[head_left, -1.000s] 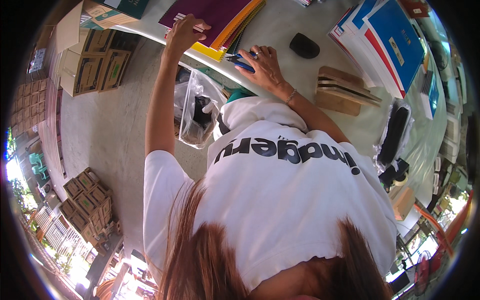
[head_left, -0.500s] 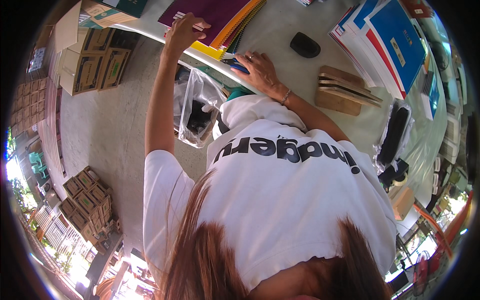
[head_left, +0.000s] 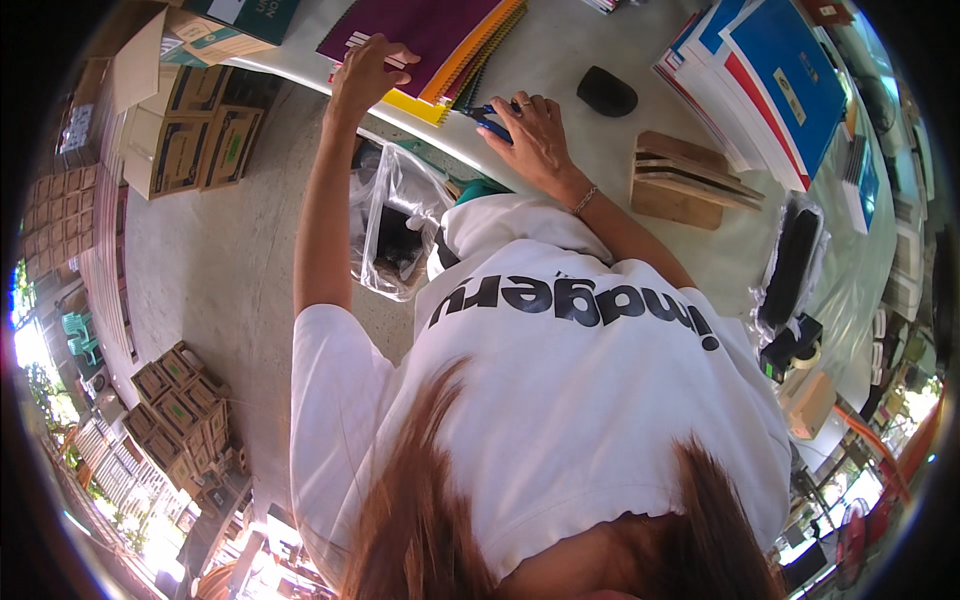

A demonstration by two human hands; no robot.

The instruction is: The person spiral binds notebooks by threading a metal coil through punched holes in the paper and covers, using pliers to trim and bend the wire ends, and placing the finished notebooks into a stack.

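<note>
A stack of spiral-bound notebooks (head_left: 440, 45), with maroon, orange and yellow covers, lies at the table's near edge. My left hand (head_left: 365, 80) rests on the maroon cover at its near left side, fingers apart and slightly bent. Beside the coil edge, my right hand (head_left: 530, 135) is closed around blue-handled pliers (head_left: 492, 126). Their dark tip points left at the lower corner of the bindings; whether it touches a coil I cannot tell. Part of the handles is hidden by my fingers.
A dark oval object (head_left: 607, 91) and a wooden stand (head_left: 678, 185) are on the table to the right. Blue and white books (head_left: 785, 90) are stacked beyond. Below the table edge hangs a plastic-lined bin (head_left: 400, 215). Cartons (head_left: 190, 140) stand at left.
My right hand has lifted and shifted slightly away from the table edge with the pliers, whose handles now show more. My left hand has stayed almost in place on the notebooks.
</note>
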